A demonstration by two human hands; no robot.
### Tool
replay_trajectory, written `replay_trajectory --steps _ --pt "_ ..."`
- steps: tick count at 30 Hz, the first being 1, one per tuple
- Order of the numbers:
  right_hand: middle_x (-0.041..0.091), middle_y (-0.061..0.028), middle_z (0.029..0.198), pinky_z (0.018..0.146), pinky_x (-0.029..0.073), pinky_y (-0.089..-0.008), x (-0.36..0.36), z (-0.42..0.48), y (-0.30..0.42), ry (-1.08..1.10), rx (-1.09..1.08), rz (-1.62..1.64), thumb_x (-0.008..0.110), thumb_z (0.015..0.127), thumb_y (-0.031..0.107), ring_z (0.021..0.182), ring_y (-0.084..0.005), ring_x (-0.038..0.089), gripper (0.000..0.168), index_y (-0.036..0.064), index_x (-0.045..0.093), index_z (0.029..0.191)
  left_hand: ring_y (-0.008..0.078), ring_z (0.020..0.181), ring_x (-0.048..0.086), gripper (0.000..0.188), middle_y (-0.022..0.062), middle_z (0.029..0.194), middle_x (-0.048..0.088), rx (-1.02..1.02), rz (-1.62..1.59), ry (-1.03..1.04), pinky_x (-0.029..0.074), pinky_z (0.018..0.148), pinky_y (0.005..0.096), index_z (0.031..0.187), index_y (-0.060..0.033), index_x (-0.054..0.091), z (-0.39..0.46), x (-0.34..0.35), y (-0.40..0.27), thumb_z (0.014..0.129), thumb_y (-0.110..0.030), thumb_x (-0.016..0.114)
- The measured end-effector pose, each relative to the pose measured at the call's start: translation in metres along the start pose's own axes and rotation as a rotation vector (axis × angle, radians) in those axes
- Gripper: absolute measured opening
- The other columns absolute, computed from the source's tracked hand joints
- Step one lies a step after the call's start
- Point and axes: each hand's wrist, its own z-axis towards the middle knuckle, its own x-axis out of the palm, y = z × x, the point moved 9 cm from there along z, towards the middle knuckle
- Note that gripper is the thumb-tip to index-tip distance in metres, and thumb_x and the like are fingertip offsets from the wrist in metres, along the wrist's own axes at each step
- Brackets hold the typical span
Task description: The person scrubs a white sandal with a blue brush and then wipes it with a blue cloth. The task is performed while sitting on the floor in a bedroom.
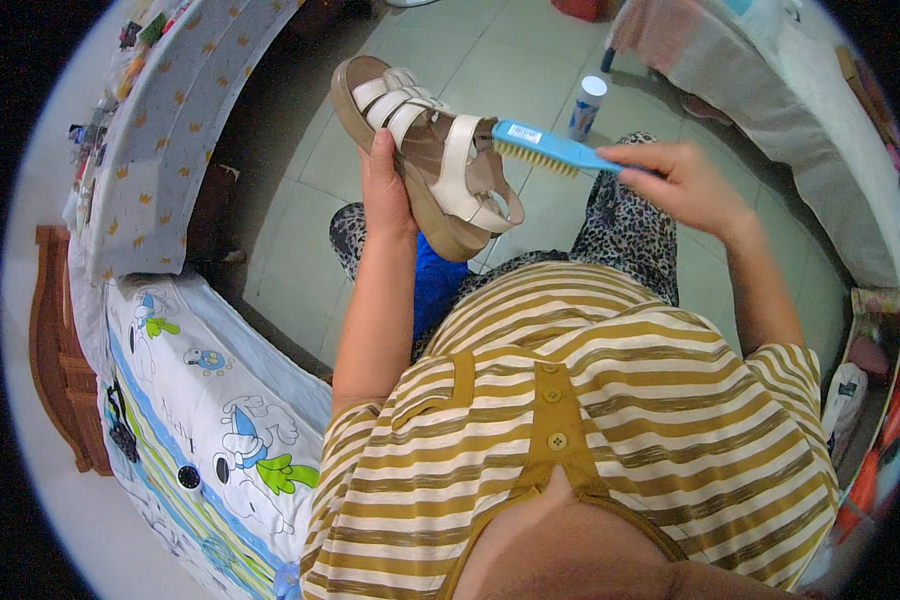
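Observation:
A white strappy sandal (459, 154) with a brown insole and a thick tan sole is tilted in the air before me. My left hand (386, 187) grips it by the side of the sole, thumb along the upper edge. In my right hand (679, 180) is the handle of a blue scrub brush (551, 146) with pale bristles pointing down. The brush head is at the sandal's ankle strap; whether it touches cannot be told. A spray can or bottle with a white cap (588, 109) stands on the tiled floor beyond the brush.
To the left is a bed with a cartoon-print sheet (210, 405), and above it a table draped in a crown-print cloth (154, 150). A cloth-covered piece of furniture (765, 105) curves along the right. Shoes (844, 405) lie on a rack at the far right. Something blue (439, 289) shows under my left forearm.

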Motion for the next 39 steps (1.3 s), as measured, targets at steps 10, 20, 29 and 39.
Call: replay_trajectory --steps 10,20,29,39 --pt "0.061 -0.0088 0.071 0.054 0.046 -0.0313 0.004 0.038 0.066 -0.334 -0.378 -0.386 0.058 0.087 0.021 0.06 -0.021 0.058 0.03 0.019 0.062 0.116 0.0246 0.105 0.054 0.054 0.0108 0.119 0.052 0.048 0.207 0.062 0.046 0.09 0.0377 0.129 -0.0088 0.037 -0.016 0.055 0.003 0.08 -0.004 0.058" --pt "0.054 -0.0058 0.065 0.042 0.045 -0.0335 0.027 0.049 0.082 -0.306 -0.572 -0.694 0.059 0.085 0.029 0.049 -0.0245 0.056 0.037 0.028 0.056 0.122 0.019 0.097 0.056 0.057 0.008 0.111 0.055 -0.04 0.134 0.086 0.047 0.085 0.0328 0.129 -0.0093 0.036 -0.013 0.036 0.018 0.078 -0.002 0.061" --pt "0.062 -0.0185 0.072 0.056 0.046 -0.0448 -0.034 0.087 0.048 -0.452 -0.293 -0.482 0.053 0.086 0.025 0.062 -0.0354 0.059 0.026 0.012 0.065 0.105 0.0259 0.112 0.051 0.056 0.0106 0.124 0.049 -0.004 0.173 0.208 0.045 0.093 0.0393 0.135 -0.011 0.031 -0.015 0.064 0.011 0.085 -0.01 0.056" --pt "0.06 -0.0086 0.074 0.054 0.042 -0.0247 -0.005 0.028 0.028 -0.409 -0.133 0.076 0.056 0.088 0.015 0.058 -0.0114 0.052 0.032 0.011 0.059 0.12 0.0338 0.113 0.05 0.074 0.0131 0.129 0.049 -0.226 -0.627 0.664 0.044 0.092 0.0493 0.132 -0.0098 0.041 -0.02 0.063 0.001 0.084 -0.066 0.041"
